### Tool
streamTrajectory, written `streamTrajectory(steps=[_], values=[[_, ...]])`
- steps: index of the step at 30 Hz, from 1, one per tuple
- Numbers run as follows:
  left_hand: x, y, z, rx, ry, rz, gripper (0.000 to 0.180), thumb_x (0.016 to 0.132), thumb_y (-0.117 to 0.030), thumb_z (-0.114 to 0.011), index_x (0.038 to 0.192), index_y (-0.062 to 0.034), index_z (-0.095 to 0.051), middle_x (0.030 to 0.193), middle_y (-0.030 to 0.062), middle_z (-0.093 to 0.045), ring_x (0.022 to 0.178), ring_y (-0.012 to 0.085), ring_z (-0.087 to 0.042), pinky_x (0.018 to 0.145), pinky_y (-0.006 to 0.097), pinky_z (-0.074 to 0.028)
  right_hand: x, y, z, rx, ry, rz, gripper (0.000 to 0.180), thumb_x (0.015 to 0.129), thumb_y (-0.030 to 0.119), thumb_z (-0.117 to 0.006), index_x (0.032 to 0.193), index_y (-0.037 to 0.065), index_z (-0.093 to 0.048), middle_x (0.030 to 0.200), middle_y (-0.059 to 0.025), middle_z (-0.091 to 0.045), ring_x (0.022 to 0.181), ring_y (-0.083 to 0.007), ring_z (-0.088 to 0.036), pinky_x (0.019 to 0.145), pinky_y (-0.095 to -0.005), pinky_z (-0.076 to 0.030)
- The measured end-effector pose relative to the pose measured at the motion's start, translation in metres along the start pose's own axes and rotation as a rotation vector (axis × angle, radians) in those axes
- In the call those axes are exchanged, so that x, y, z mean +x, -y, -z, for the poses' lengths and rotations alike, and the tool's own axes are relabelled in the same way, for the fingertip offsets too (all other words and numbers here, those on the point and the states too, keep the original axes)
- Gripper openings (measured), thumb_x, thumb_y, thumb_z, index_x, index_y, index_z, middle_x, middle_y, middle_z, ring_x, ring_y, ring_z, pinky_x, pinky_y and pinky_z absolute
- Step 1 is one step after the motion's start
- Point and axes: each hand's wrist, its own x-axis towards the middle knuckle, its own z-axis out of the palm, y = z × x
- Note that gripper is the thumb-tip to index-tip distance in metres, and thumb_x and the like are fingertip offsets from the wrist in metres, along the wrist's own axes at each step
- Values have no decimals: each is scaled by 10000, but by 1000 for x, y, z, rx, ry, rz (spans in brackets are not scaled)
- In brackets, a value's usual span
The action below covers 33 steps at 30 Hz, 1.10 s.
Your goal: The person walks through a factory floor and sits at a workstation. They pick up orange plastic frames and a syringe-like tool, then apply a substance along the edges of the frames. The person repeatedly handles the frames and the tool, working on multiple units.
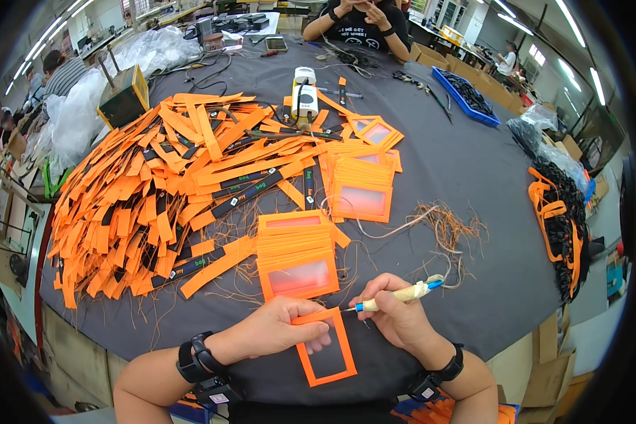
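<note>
My left hand (279, 327) grips the top of an orange rectangular frame piece (324, 348) near the table's front edge. My right hand (396, 311) holds a pen-like tool (396, 295) with a taped handle and blue ends, its tip touching the frame's upper right corner. Just beyond my hands lies a stack of orange window pockets (298, 256). A second stack of the same pockets (362, 185) sits farther back.
A big heap of orange straps (155, 184) covers the left of the dark table (459, 169). Loose orange threads (442, 226) lie right of the stacks. A blue tray (466, 95) stands far right; a white device (304, 92) at the back. A person (360, 21) sits opposite.
</note>
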Motion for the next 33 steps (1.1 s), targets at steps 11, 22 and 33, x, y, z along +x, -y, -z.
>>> streamTrajectory(steps=[11, 22, 33], values=[[1, 1, 1, 4, -8, 6, 238, 935, -145, -562, 1107, 16, -601, 893, 80, -671, 757, 108, -638, 710, 235, -530, 0, 2, -2, 12, -13, -16, 132, 913, 124, -587, 966, 9, -550, 890, -96, -620, 800, -141, -596, 741, -268, -496], [0, 0, 1, -6, -9, 10, 242, 937, -149, -561, 1112, 13, -602, 892, 76, -668, 763, 107, -636, 714, 235, -530, 0, 1, -1, -9, 3, -11, 161, 903, 155, -608, 962, 16, -552, 901, -115, -622, 799, -146, -604, 743, -270, -499], [0, -1, 1, -11, 1, 20, 236, 935, -174, -566, 1078, 11, -598, 899, 68, -658, 770, 107, -628, 725, 233, -519, 1, -1, 2, -35, -5, 3, 174, 890, 193, -623, 941, 38, -562, 879, -132, -636, 814, -177, -632, 736, -281, -509]])
